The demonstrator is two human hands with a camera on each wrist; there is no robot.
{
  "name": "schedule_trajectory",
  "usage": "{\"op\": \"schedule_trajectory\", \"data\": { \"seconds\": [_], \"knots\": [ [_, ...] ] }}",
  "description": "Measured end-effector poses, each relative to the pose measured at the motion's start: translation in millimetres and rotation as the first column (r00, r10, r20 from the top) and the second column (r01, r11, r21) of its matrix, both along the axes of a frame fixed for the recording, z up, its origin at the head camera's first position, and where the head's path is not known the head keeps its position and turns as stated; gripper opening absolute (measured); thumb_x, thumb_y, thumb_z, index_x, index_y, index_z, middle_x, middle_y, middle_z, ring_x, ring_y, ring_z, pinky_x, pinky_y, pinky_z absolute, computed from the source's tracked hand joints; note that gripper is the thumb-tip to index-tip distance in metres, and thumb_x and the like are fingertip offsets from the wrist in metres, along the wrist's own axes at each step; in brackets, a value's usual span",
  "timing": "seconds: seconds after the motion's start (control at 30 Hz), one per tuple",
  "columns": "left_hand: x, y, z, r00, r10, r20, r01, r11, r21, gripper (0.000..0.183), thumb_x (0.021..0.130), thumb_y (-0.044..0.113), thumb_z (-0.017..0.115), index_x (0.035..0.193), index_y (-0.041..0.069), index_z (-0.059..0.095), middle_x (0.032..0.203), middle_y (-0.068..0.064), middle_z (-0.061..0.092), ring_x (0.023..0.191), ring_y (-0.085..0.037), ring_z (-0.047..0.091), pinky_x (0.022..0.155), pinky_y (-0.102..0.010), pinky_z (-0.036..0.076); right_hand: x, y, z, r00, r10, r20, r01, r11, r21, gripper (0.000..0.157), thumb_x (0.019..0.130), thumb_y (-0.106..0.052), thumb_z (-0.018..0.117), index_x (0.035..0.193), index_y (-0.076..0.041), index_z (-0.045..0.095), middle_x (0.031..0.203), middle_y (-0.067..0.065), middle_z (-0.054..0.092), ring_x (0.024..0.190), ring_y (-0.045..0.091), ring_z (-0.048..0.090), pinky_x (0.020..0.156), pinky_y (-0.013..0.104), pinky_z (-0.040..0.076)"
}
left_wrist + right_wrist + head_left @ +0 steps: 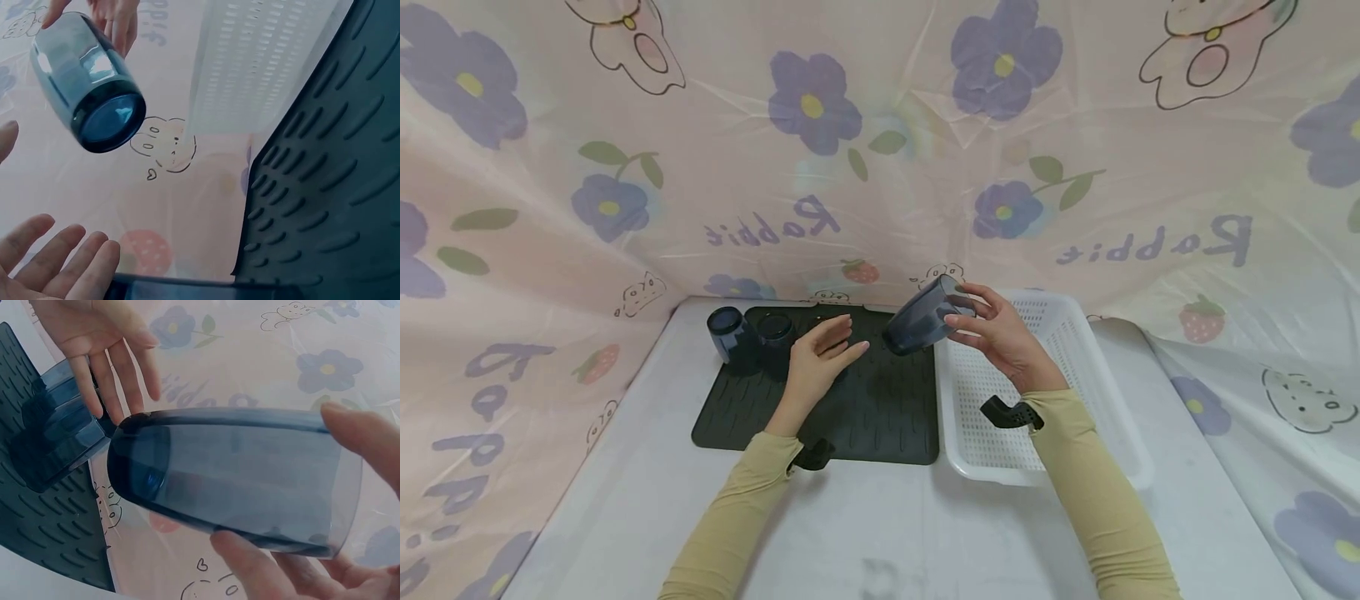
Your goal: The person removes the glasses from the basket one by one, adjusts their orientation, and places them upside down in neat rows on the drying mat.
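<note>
My right hand [1006, 342] holds a dark blue transparent tumbler [919, 318] near its rim, thumb on one side and fingers on the other. The tumbler tilts in the air above the mat's right edge, its thick base [112, 122] pointing down and left. My left hand [820, 360] hovers over the black ribbed drying mat [880, 429], fingers extended, holding nothing. In the right wrist view its fingertips come close to the tumbler's base; contact is hard to tell. Upside-down tumblers [735, 340] stand at the mat's back left, partly hidden by the left hand.
A white perforated plastic basket [973, 454] stands to the right of the mat, below my right hand. Both rest on a white table [917, 533]. A printed curtain [910, 175] with flowers and rabbits hangs close behind and along the sides.
</note>
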State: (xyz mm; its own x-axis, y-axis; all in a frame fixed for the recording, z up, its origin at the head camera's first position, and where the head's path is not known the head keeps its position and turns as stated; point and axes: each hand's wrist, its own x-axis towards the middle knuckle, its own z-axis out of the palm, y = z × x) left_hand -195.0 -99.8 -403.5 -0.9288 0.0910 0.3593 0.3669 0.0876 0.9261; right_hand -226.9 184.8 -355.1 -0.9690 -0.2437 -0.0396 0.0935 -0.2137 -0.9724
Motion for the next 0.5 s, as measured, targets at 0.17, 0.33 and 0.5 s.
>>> {"op": "schedule_trajectory", "data": {
  "seconds": [0.17, 0.33, 0.5],
  "knots": [
    [-4.9, 5.8, -6.2, 0.999, -0.039, 0.019, 0.038, 0.999, 0.036, 0.053, 0.083, 0.009, 0.075, 0.131, -0.002, 0.055, 0.13, -0.021, 0.055, 0.119, -0.038, 0.053, 0.096, -0.044, 0.047, 0.1, 0.3, -1.3, 1.0, -0.001, 0.001, 0.001, 1.0, -0.002, 0.069, 0.086, 0.005, 0.067, 0.145, -0.008, 0.033, 0.135, 0.014, 0.044, 0.105, 0.021, 0.059, 0.093, 0.049, 0.047],
    [-9.3, 10.8, -10.1, 0.996, -0.082, 0.028, 0.08, 0.994, 0.074, 0.056, 0.083, 0.007, 0.076, 0.132, -0.003, 0.053, 0.13, -0.021, 0.054, 0.119, -0.042, 0.051, 0.096, -0.048, 0.045, 1.7, -0.2, -2.3, 1.0, 0.007, -0.007, -0.007, 1.0, -0.009, 0.068, 0.087, 0.005, 0.066, 0.144, -0.007, 0.033, 0.134, 0.014, 0.045, 0.106, 0.022, 0.058, 0.092, 0.047, 0.048],
    [-13.1, 15.3, -13.2, 0.991, -0.122, 0.062, 0.115, 0.987, 0.114, 0.06, 0.082, 0.008, 0.077, 0.135, 0.0, 0.051, 0.132, -0.019, 0.054, 0.12, -0.041, 0.05, 0.095, -0.041, 0.047, 2.8, -0.9, -2.5, 1.0, 0.009, -0.012, -0.009, 1.0, -0.01, 0.067, 0.088, 0.006, 0.064, 0.145, -0.007, 0.032, 0.132, 0.013, 0.046, 0.106, 0.022, 0.058, 0.092, 0.047, 0.048]
  ]
}}
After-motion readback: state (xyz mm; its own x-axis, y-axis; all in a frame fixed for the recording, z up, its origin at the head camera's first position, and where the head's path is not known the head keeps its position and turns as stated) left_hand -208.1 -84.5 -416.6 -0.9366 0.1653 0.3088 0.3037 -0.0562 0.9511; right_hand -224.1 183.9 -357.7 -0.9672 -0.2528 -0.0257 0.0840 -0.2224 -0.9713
